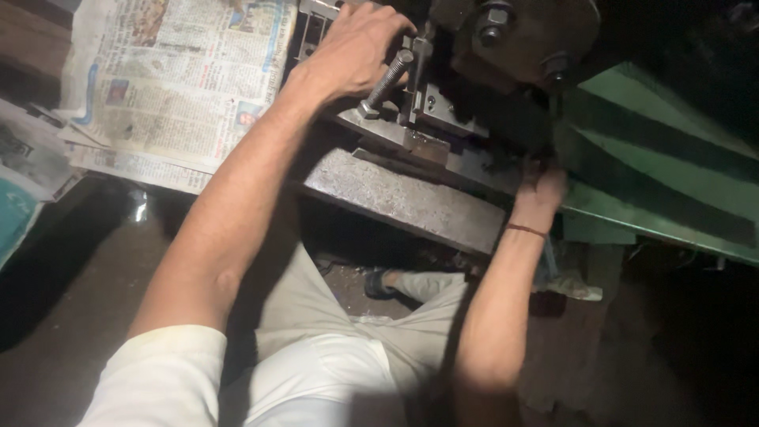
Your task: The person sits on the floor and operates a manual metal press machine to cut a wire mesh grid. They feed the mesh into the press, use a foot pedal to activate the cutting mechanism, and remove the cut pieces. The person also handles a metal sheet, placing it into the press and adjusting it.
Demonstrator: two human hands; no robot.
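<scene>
1. Left hand (356,49) rested atop the dark machine (506,47), fingers curled beside a threaded bolt (385,83).
2. Right hand (540,190) gripped the steel plate (403,198) edge; newspaper (170,79) lay leftward.

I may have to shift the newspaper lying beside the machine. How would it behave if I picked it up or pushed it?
The newspaper is thin, spread sheets, so it is probably light and floppy, sagging if lifted by one edge. Its loose overlapping layers would likely slide apart or crumple when pushed. Nothing visibly weighs it down; the left hand is beside it, on the machine.
</scene>
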